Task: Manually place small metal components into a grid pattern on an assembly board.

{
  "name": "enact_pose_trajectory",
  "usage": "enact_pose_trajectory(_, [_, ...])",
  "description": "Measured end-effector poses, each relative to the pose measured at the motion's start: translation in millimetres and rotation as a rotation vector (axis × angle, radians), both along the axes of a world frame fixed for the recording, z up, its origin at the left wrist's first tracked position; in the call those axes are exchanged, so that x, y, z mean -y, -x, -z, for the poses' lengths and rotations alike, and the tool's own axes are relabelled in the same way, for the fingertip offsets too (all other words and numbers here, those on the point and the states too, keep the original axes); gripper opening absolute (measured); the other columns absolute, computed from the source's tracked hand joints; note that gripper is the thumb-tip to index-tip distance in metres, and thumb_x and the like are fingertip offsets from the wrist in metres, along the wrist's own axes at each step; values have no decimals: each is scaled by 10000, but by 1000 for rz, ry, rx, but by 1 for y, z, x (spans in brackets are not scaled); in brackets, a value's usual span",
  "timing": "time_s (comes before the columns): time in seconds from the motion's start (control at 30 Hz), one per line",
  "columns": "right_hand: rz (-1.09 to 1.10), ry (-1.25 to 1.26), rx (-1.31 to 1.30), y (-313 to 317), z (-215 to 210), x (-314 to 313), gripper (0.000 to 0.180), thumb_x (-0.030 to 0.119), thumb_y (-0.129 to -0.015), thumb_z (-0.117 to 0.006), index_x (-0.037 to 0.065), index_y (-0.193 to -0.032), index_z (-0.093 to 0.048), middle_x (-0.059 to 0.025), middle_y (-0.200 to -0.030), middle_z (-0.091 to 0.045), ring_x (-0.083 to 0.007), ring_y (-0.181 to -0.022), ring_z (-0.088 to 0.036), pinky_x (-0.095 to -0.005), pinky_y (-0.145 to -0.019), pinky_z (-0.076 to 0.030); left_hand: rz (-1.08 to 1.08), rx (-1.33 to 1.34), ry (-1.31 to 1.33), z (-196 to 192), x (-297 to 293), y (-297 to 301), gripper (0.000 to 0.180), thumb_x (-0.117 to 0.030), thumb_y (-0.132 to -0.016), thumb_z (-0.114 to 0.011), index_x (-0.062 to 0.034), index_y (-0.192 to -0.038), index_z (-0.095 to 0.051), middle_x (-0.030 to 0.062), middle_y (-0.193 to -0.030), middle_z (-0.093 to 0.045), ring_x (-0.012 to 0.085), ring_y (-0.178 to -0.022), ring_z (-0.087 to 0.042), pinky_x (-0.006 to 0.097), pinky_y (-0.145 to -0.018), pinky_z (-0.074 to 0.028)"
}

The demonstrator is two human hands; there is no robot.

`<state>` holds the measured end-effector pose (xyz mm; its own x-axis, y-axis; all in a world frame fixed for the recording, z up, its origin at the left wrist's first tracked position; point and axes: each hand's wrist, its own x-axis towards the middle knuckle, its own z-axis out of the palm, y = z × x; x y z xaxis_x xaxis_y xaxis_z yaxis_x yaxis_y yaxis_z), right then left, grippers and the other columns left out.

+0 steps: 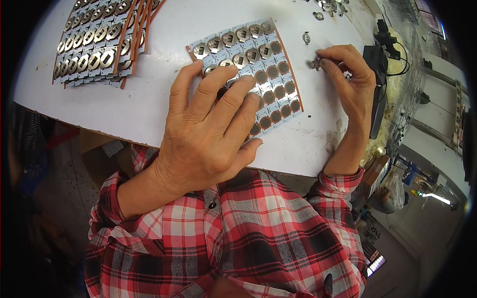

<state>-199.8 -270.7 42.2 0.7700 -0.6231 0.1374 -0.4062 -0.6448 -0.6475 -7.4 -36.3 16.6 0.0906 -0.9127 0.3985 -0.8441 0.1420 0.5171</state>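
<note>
Pressing down flat, the left hand (208, 134) is lying spread-fingered on a grey panel of small circuit boards with round copper pads and shiny metal clips (271, 74), sitting at about the middle of the white tabletop (149, 99). That hand isn't gripping anything, it's open with the fingertips (218, 74) resting across the panel's lower left part. The top rows of the panel are already wearing round silvery clips, while the rows toward 4 o'clock are showing bare brown pads.

The right hand (350, 82) is sitting just off the panel's right edge, at roughly 3 o'clock from it, fingers curled in and pinching one small silvery metal clip (313, 63) between thumb and fingertips, so that hand is closed on it. Can't really tell whether there's more tucked in the palm.

At 11 o'clock from the panel, well apart, a fanned stack of similar panels with orange-brown edges (94, 44) is lying near the table's far left. At 1 o'clock a few loose metal clips (325, 7) are scattered by the far edge, with one lone clip (306, 37) between them and the right hand. A black device with cables (380, 74) is standing just beyond the right hand at the table's right edge. Red plaid shirt sleeves (248, 233) are filling the bottom of the view.
</note>
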Motion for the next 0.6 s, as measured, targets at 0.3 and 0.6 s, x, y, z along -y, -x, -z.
enact_pose_trajectory(0.3, [127, 157, 110, -14, 9, -5, 179, 33, -944, -706, 52, -1117, -750, 2, -1017, -709, -85, -899, -622, -240, -813, -485, 5, 2, 7, 1, 0, 0, 570, -318, -655, -834, 10, -1109, -723, 161, -1290, -661, 382, -1247, -578, 616, -1073, -406])
enact_pose_trajectory(0.6, [7, 236, 98, -32, 16, -6, 192, -11, -932, -707, 21, -1115, -753, -39, -1055, -734, -106, -904, -654, -245, -784, -515, -2, -11, 0, 2, -1, 0, 563, -306, -657, -836, 12, -1107, -723, 163, -1297, -659, 381, -1257, -576, 617, -1085, -397])
